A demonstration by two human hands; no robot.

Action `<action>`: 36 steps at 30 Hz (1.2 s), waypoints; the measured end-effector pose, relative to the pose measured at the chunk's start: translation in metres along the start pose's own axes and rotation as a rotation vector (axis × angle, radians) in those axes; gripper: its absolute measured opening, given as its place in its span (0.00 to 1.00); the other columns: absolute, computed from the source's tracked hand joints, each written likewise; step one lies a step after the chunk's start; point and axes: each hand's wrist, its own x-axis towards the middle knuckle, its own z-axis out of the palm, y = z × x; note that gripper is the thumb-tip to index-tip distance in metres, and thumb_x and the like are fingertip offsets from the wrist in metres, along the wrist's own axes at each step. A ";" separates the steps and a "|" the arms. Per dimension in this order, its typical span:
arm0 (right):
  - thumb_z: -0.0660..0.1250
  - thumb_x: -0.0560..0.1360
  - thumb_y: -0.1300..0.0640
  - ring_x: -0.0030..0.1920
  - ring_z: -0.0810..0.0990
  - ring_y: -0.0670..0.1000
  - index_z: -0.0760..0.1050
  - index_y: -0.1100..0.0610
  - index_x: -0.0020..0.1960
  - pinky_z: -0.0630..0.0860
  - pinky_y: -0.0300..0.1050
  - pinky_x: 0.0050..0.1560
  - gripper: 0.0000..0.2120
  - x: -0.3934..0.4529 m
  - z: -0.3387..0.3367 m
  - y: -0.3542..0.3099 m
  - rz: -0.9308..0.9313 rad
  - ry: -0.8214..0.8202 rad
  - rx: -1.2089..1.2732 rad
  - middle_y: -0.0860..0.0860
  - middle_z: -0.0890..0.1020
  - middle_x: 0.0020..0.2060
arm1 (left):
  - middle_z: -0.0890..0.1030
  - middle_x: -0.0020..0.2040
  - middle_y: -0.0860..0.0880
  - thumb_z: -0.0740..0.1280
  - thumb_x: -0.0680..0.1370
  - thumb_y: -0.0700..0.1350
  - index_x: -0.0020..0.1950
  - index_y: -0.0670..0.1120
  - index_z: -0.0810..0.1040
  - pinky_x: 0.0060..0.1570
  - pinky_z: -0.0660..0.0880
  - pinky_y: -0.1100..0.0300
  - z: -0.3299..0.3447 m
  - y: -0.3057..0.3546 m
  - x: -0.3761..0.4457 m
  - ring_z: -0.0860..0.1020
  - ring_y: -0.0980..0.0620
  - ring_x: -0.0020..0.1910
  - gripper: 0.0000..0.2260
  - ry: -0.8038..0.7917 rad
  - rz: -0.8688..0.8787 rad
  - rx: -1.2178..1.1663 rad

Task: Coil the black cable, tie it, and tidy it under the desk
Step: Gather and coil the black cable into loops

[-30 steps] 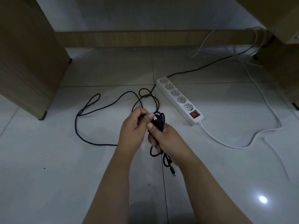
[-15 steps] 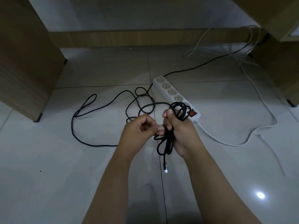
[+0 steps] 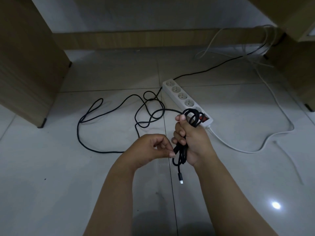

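A long black cable lies in loose loops on the white tiled floor under the desk. My right hand is shut on a small bundle of coils of it, held upright, loops sticking out above and below the fist. The cable's plug end hangs down from the bundle. My left hand sits just left of the bundle, thumb and fingertips pinched together at the lower coils. The far end of the cable runs to the back right.
A white power strip with a red switch lies on the floor just behind my right hand. Its white lead curves right. White wires tangle at the back right. Wooden desk panels stand left and right.
My right hand has turned the coil bundle upright and lifted it to the right. My left hand has let go of the top loops and dropped to the bundle's lower part.
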 end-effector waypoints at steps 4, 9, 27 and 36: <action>0.59 0.82 0.48 0.23 0.59 0.46 0.69 0.56 0.40 0.67 0.40 0.28 0.16 -0.001 0.006 0.000 -0.037 -0.010 -0.037 0.48 0.62 0.24 | 0.84 0.48 0.53 0.69 0.76 0.53 0.45 0.49 0.80 0.55 0.73 0.59 0.001 0.004 -0.001 0.81 0.59 0.50 0.08 0.137 -0.008 -0.107; 0.61 0.80 0.45 0.25 0.71 0.47 0.68 0.58 0.34 0.76 0.43 0.35 0.21 -0.005 0.014 0.000 0.060 -0.008 -0.070 0.48 0.69 0.22 | 0.76 0.63 0.57 0.77 0.67 0.56 0.71 0.63 0.62 0.63 0.74 0.57 0.013 0.014 0.003 0.77 0.61 0.61 0.37 0.060 -0.023 -0.127; 0.52 0.76 0.33 0.61 0.80 0.50 0.77 0.55 0.59 0.74 0.48 0.64 0.30 0.003 -0.005 -0.003 0.015 -0.132 -0.151 0.55 0.82 0.59 | 0.82 0.51 0.48 0.60 0.81 0.54 0.65 0.48 0.70 0.48 0.78 0.50 0.021 0.041 0.008 0.80 0.50 0.48 0.16 0.422 0.038 0.332; 0.56 0.82 0.53 0.64 0.76 0.41 0.67 0.46 0.72 0.75 0.39 0.60 0.18 0.002 -0.006 0.022 -0.048 -0.347 -0.459 0.44 0.78 0.61 | 0.73 0.22 0.64 0.62 0.82 0.49 0.46 0.49 0.77 0.29 0.64 0.72 0.014 0.063 -0.012 0.71 0.67 0.24 0.08 0.056 0.124 0.093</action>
